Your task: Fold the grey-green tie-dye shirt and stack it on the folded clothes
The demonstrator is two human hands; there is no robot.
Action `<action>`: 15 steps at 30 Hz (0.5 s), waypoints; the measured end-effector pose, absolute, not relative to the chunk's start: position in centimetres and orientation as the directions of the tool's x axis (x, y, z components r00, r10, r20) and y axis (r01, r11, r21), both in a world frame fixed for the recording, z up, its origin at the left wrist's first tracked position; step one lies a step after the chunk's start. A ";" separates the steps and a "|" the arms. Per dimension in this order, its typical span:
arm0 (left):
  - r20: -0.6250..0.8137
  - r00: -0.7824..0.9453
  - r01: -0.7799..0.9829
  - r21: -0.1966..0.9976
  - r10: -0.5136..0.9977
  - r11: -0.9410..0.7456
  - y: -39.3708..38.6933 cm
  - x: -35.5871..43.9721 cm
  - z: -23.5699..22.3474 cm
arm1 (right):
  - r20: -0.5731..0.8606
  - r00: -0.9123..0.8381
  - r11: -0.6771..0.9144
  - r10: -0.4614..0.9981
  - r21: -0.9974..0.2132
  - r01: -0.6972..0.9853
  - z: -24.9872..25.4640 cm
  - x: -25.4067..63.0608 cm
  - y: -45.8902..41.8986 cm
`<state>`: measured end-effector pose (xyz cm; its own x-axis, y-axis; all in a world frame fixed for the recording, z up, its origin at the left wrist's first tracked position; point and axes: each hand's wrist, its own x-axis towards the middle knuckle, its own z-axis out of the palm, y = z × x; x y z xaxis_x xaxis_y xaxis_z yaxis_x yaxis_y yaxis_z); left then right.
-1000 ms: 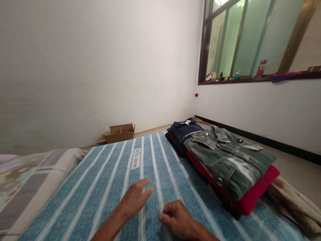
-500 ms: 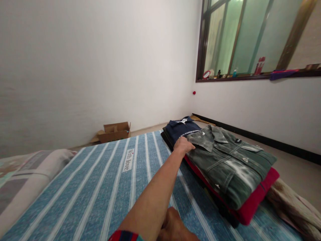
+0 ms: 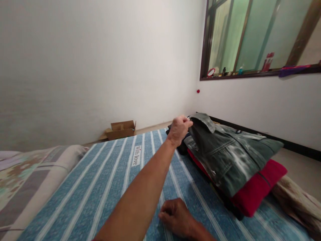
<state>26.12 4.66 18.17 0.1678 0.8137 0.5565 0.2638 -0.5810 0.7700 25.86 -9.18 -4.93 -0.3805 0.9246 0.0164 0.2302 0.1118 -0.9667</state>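
Observation:
My left hand reaches across the bed, its fingers pinched on the collar edge of a grey-green washed denim jacket. That corner of the jacket is lifted off the pile, while the rest lies over a folded red garment. Dark clothes beneath are mostly covered by the jacket and my hand. Lower down, my right hand rests loosely curled over the striped bed cover, and I see nothing in it.
Rumpled bedding lies along the left side. Beyond the bed's far edge stands an open cardboard box by the wall. A beige cloth lies right of the pile. Small items line the window sill.
My left hand has raised the jacket's collar corner up off the pile, and the navy shirt beside it is now mostly hidden. My right hand has come further into view.

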 end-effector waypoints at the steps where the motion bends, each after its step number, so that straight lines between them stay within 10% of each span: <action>1: 0.618 0.124 0.175 0.757 0.777 -0.630 4.5 24.8 19.9 | 0.020 -0.359 0.104 0.933 -0.971 0.217 -5.0 25.9 -9.2; 8: 0.799 -0.250 0.261 0.599 0.546 -0.757 0.1 11.5 28.3 | -0.088 -0.381 -0.109 0.920 -0.993 -0.033 -3.7 26.6 -9.0; 15: 0.583 -0.309 0.532 0.761 0.751 -0.372 -4.7 -1.4 17.9 | -0.128 -0.065 -0.138 0.990 -0.973 -0.186 -3.3 29.7 -8.0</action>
<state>-1.45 -4.66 17.89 -0.3088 0.7511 0.5834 0.5320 -0.3721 0.7606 29.70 -7.96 -3.30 -0.0655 0.9896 -0.1277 -0.1860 -0.1379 -0.9728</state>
